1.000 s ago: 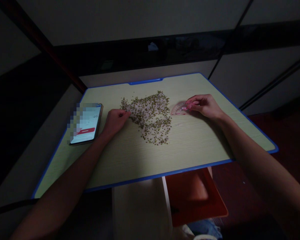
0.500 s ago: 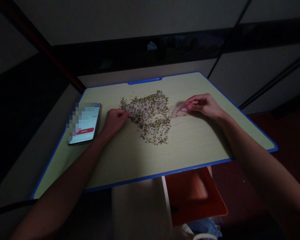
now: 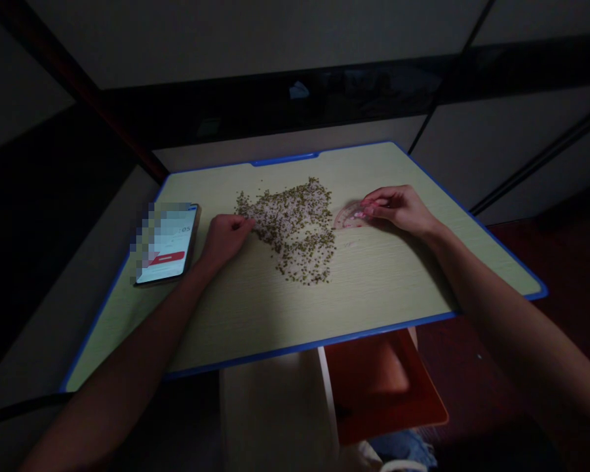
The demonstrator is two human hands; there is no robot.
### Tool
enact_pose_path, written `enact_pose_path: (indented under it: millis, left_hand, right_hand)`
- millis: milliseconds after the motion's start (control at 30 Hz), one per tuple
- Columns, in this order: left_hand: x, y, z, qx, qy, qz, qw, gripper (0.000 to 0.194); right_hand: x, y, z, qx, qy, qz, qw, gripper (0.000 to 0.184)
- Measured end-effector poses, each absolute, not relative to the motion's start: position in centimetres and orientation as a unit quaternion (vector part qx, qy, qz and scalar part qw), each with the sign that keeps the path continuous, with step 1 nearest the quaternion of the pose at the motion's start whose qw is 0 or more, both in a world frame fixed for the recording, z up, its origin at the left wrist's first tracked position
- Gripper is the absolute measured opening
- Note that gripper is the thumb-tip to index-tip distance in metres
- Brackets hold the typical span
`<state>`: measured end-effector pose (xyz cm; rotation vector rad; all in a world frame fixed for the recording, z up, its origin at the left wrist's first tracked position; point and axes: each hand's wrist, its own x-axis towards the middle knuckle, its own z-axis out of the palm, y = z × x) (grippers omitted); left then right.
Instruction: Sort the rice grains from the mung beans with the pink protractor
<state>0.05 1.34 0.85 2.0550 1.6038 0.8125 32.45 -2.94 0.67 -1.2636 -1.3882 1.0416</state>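
A spread of green beans mixed with pale grains (image 3: 297,219) covers the middle of the table. On its right, my right hand (image 3: 398,206) pinches a clear protractor (image 3: 348,215) with pink markings between thumb and fingers. The protractor's left end is close to the edge of the spread. My left hand (image 3: 229,235) rests at the left edge of the spread, fingers curled in and thumb against the forefinger. Whatever it may hold is too small or hidden to tell.
A phone (image 3: 170,246) with a lit screen, partly blurred out, lies left of my left hand. The pale table (image 3: 275,321) has a blue rim. Below its near edge sits an orange bin (image 3: 383,387). Cabinet panels (image 3: 275,39) stand behind.
The protractor has tilted slightly back and forth in my right hand. My left hand and the spread of beans and grains look unchanged.
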Motion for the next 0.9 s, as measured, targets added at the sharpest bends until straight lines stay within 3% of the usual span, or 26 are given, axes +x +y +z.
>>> enact_pose_path:
  millis: [900]
  left_hand:
    - [0.08,1.41,0.77,0.737,0.577,0.291,0.197,0.035]
  right_hand:
    - [32.50,-3.37,1.00,-0.518,-0.554,0.468,0.454,0.018]
